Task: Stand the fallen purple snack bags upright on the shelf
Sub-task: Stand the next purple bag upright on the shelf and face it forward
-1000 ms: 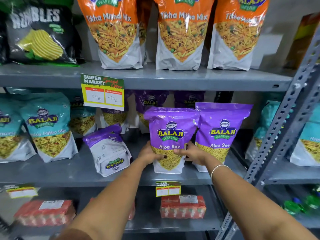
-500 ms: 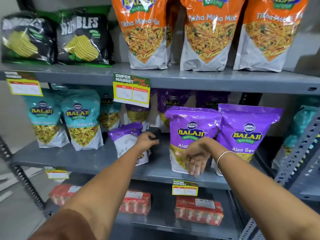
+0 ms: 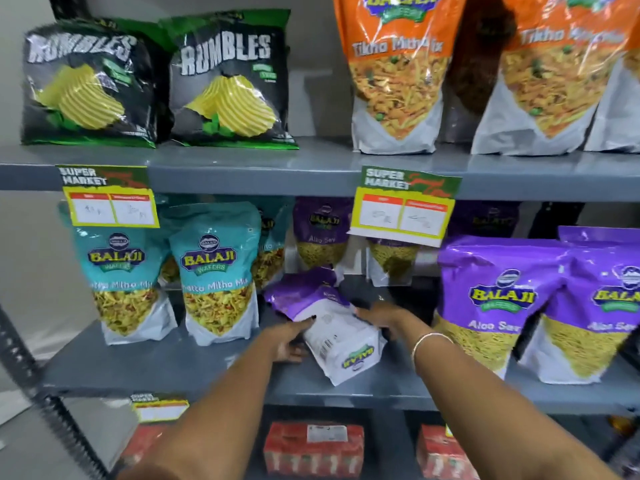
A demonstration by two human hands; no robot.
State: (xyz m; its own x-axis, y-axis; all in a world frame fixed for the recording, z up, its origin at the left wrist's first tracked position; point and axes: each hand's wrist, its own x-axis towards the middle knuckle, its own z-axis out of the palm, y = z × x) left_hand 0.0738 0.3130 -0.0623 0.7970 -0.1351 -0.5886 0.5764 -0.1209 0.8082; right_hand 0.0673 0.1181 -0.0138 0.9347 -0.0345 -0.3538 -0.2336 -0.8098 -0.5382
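Observation:
A fallen purple snack bag (image 3: 332, 327) lies on its front on the grey middle shelf (image 3: 145, 372), its white back panel up and its bottom towards me. My left hand (image 3: 289, 341) grips its left side with the thumb on the white panel. Pressed against the bag's right edge is my right hand (image 3: 379, 318), fingers curled around it. To the right, two purple Aloo Sev bags (image 3: 498, 303) (image 3: 602, 317) stand upright at the shelf front. More purple bags (image 3: 320, 233) stand at the back.
Teal Balaji bags (image 3: 216, 268) stand left of the fallen bag. Black Rumbles chip bags (image 3: 228, 77) and orange Tikha Mitha bags (image 3: 394, 74) fill the top shelf. Price tags (image 3: 403, 206) hang from its edge. Red packs (image 3: 313, 448) sit on the bottom shelf.
Both hands left the upright purple bag and moved left to the fallen one, now held from both sides. My view has swung left.

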